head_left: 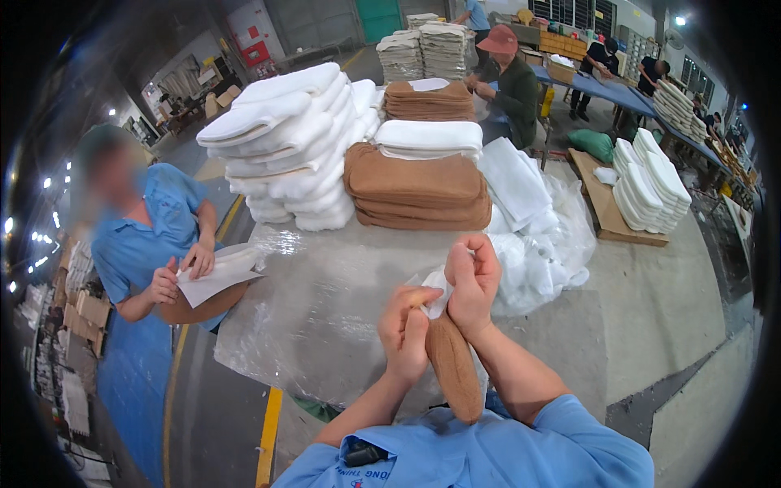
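A long brown fabric piece (454, 368), rounded at its lower end, hangs upright close to my chest. White material (438, 293) shows at its top, between my hands. The fingers of my left hand (404, 332) are closed on the upper left edge of the brown piece. My right hand (473, 286) is closed at the top right, gripping the white material; its fingertips are partly hidden. Just beyond my hands, a stack of folded brown fabric pieces (423, 191) lies on the plastic-covered table (325, 325).
Folded white pads (277, 138) are piled high at the table's left, and crumpled clear plastic bags (537, 268) lie at its right. At left a person in blue (154, 220) handles a white sheet (220, 276). Another person (514, 98) works across the table. More white pads (647, 187) rest on cardboard.
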Demonstrator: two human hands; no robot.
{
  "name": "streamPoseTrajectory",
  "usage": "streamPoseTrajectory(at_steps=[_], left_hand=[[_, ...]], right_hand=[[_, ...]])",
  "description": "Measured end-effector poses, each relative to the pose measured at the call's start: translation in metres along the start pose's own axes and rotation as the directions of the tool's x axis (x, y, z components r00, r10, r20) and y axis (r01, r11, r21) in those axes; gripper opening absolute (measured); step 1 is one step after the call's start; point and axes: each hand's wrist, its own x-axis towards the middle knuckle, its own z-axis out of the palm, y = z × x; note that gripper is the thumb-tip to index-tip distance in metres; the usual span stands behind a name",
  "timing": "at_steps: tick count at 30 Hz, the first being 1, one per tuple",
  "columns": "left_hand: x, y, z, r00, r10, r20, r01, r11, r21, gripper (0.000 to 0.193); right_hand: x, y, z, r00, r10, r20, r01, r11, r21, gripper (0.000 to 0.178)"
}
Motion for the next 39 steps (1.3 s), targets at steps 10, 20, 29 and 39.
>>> streamPoseTrajectory(at_steps=[10,20,29,39], left_hand=[[-0.006,0.006,0.012,0.973,-0.154,0.173,0.162,0.986,-0.032,0.047],[0.039,-0.012,0.058,0.846,-0.205,0.493,0.240,0.971,-0.008,0.046],[0.099,-0.110,0.089,0.154,-0.181,0.971,0.367,0.923,0.114,0.088],[0.079,-0.134,0.065,-0.023,-0.515,0.857,0.052,0.855,0.516,0.058]], right_hand=[[-0.003,-0.009,-0.016,0.998,-0.003,-0.061,0.003,1.000,0.013,0.007],[-0.040,-0.123,-0.066,0.972,0.009,0.235,0.167,0.679,-0.715,0.091],[-0.056,-0.140,-0.148,0.947,0.295,-0.128,-0.321,0.871,-0.371,0.101],[-0.060,-0.062,-0.226,0.665,0.721,-0.197,-0.566,0.657,0.498,0.065]])
